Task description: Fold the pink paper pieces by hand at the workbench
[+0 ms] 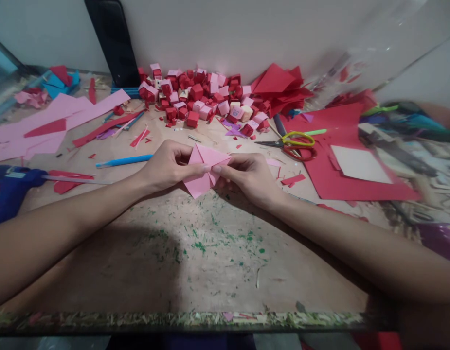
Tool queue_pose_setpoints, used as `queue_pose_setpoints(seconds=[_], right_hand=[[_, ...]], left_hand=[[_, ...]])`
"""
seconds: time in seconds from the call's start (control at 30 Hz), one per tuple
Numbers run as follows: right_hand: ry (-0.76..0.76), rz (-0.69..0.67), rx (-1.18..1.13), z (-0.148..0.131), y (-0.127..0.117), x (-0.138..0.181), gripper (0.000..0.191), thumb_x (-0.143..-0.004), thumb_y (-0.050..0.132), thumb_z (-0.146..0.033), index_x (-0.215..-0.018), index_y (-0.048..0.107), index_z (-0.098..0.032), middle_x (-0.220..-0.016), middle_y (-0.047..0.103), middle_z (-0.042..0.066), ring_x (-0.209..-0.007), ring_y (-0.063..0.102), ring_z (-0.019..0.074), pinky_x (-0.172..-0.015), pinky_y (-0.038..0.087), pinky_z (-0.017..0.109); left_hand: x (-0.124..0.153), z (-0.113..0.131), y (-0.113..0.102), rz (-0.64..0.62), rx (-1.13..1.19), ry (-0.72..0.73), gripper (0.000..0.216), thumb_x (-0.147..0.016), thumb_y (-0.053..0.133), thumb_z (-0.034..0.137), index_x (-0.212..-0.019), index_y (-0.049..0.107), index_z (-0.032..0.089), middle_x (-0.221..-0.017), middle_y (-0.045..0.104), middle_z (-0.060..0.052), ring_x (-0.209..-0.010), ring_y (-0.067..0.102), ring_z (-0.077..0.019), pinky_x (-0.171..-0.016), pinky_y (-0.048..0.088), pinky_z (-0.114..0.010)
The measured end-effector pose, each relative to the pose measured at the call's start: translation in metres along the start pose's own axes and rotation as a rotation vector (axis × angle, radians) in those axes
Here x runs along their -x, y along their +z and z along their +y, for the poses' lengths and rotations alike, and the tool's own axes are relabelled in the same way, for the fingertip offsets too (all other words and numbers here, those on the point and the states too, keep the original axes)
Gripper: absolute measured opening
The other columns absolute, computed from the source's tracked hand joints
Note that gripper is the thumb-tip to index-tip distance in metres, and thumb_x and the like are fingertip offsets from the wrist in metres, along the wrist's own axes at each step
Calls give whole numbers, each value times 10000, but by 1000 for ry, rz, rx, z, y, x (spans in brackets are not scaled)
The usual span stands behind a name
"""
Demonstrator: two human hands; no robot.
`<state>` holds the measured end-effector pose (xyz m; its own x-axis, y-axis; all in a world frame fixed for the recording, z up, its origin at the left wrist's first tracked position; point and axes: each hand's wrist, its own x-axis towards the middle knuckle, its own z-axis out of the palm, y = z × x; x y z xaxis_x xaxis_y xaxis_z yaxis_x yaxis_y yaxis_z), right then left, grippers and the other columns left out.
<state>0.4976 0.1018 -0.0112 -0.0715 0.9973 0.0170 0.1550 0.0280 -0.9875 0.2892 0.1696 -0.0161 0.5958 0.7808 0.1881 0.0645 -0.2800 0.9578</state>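
Observation:
Between my two hands is a folded piece of pink paper [199, 183], held just above the table with creases meeting near its middle. My left hand [169, 165] pinches it from the left, thumb lying across the front. From the right, my right hand [252, 176] grips the same paper, its thumb tip close to the left thumb; the other fingers are partly hidden behind the sheet. A blue pen [124, 161] lies just left of my left hand. Scissors with yellow and red handles [297, 140] rest beyond my right hand.
Several small red and pink paper cubes [195, 97] are heaped along the wall. A dark phone [113, 41] leans upright at the back. A blue glue gun [16, 187] lies left, near pink paper strips [45, 136]. Red sheets [334, 170] cover the right side.

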Motion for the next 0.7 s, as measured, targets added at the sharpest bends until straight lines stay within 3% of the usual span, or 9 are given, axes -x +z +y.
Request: queue_pose_setpoints(seconds=[0.17,0.4,0.7], right_hand=[[3,-6,-1,1,-1,0,297,-815,896,-405,-707,776,-156,-574,678,5,-476,524,84,-448,388,225],[-20,21,-218,8,-3,-1,262,-837,882,-436,-783,809,-190,-588,698,2,-480,566,98,-469,440,228],[-24,20,-215,9,-3,-2,268,-847,886,-430,-734,816,-197,-596,696,5,-508,570,97,-505,461,234]], left_hand=[[1,-1,1,5,2,-17,267,-776,868,367,-672,759,146,-703,753,-44,-623,646,-144,-553,502,-252],[1,-2,0,4,13,-28,170,-784,824,302,-747,800,138,-731,769,-54,-630,665,-149,-549,499,-249],[0,-3,-1,-8,7,-19,166,-787,820,305,-742,792,147,-697,748,-41,-612,662,-150,-533,503,-255]])
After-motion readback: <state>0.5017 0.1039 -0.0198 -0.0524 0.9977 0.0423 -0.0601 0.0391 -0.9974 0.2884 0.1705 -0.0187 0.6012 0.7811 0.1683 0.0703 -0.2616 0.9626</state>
